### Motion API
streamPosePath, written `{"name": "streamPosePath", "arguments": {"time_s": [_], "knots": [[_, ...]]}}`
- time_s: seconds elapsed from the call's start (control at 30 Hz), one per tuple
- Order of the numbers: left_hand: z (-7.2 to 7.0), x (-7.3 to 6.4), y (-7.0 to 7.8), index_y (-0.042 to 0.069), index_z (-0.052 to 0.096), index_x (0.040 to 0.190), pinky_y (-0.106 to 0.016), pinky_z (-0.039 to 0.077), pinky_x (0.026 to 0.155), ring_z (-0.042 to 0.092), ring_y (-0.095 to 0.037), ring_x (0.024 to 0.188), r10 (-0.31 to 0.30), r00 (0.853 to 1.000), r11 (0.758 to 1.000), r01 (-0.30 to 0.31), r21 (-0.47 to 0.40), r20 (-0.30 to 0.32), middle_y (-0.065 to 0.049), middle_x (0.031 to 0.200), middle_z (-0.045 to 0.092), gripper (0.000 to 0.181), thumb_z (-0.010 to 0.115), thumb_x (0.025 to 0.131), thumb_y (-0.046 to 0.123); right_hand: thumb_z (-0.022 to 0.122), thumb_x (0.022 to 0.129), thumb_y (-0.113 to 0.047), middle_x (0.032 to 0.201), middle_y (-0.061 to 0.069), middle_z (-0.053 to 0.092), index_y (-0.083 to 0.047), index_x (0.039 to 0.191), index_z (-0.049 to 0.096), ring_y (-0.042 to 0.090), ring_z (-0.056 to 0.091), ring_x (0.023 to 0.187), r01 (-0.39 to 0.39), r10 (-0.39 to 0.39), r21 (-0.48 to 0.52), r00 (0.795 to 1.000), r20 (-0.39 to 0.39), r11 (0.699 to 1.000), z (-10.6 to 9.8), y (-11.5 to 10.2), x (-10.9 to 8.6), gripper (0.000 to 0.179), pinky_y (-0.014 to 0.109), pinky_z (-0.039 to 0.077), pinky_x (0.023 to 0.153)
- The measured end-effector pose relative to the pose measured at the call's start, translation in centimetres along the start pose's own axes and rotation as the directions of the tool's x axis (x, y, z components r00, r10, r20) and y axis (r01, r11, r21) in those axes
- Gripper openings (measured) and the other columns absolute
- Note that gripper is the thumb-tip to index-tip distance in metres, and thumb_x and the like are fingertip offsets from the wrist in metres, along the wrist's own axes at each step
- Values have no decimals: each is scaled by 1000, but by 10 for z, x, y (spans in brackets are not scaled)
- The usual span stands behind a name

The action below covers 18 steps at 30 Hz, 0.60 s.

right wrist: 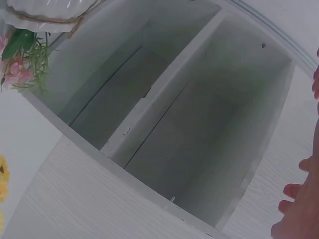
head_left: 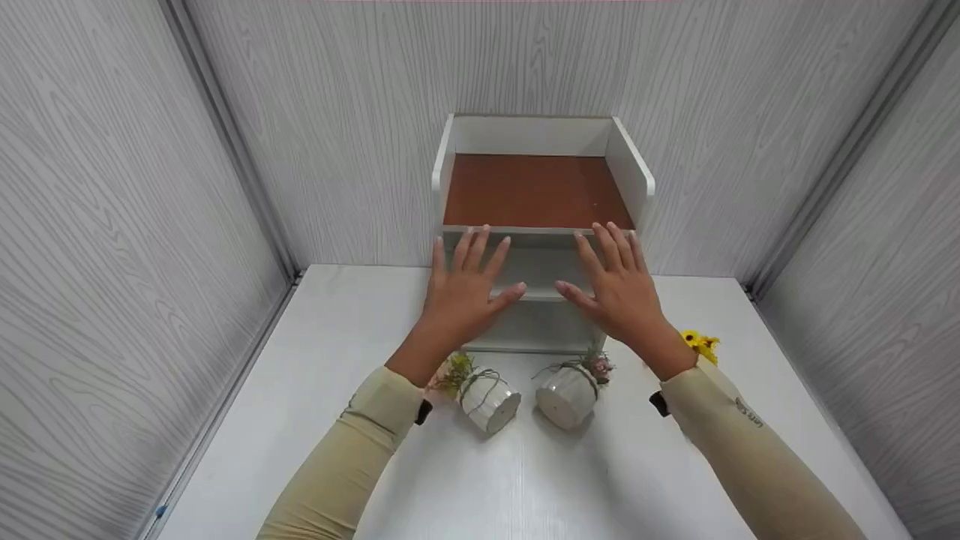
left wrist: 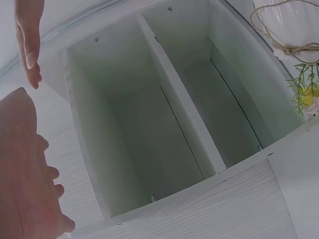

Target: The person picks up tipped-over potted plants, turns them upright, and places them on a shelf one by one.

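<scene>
My left hand (head_left: 465,300) is held up in front of a small white shelf unit (head_left: 532,136), fingers spread and holding nothing. Level with it on the other side, my right hand (head_left: 624,296) has its fingers straight too and grips nothing. In the head view both hands overlap the front of the unit, below its reddish-brown top board (head_left: 536,187). Two bare compartments, split by a white divider (left wrist: 184,99), show in both wrist views. Just in front of the unit, two white flowerpots, one left (head_left: 491,403) and one right (head_left: 566,397), lie tipped over, each tied with twine and holding artificial flowers.
Yellow flowers (head_left: 701,346) show beside my right forearm, which partly hides them. The white table (head_left: 337,330) is enclosed by grey wood-grain panels at the left (head_left: 97,225), back (head_left: 345,112) and right (head_left: 877,247). The shelf unit stands close to the back panel.
</scene>
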<state>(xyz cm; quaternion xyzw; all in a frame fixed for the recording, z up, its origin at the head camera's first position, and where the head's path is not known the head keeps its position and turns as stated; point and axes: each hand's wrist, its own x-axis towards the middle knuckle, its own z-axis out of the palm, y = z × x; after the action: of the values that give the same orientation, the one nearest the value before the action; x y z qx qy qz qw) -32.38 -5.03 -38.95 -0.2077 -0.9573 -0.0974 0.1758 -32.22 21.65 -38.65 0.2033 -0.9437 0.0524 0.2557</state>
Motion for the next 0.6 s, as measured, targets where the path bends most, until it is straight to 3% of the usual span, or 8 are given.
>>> {"name": "streamPosePath", "arguments": {"time_s": [0.1, 0.2, 0.4, 0.6], "knots": [[0, 0, -2, 27, 13, 164, -60, -2, 123, 4, -26, 157, 1, 999, 1000, -1, -13, -34, -6, 171, 7, 81, 25, 99, 73, 46, 99, -63, 165, 17, 20, -14, 160, 27, 35, 11, 155, -16, 16, 7, 1000, -11, 1000, -1, 2, -6, 81, 54, 3, 125], [0, 2, -8, 21, 20, 163, -56, 10, 124, 16, -28, 155, -15, 991, 999, 10, -44, -130, -7, 168, 20, 77, 33, 102, 66, 48, 99, -62, 165, 16, 21, -15, 160, 27, 34, 12, 155, -53, 54, 37, 998, -28, 998, -3, 6, -18, 81, 55, 4, 125], [5, 8, -27, 11, 33, 158, -46, 29, 120, 37, -29, 145, -94, 933, 989, 47, -142, -347, -11, 157, 41, 68, 47, 104, 50, 53, 98, -60, 163, 17, 24, -15, 161, 26, 37, 17, 152, -132, 137, 107, 990, -44, 985, -2, 19, -51, 82, 56, 10, 124], [9, 16, -39, 9, 36, 156, -46, 39, 114, 42, -29, 140, -195, 887, 955, 74, -287, -419, -13, 152, 45, 65, 49, 104, 44, 58, 97, -56, 161, 18, 28, -11, 159, 30, 39, 22, 150, -176, 184, 114, 981, -60, 978, 4, 32, -80, 81, 57, 19, 121]]}}
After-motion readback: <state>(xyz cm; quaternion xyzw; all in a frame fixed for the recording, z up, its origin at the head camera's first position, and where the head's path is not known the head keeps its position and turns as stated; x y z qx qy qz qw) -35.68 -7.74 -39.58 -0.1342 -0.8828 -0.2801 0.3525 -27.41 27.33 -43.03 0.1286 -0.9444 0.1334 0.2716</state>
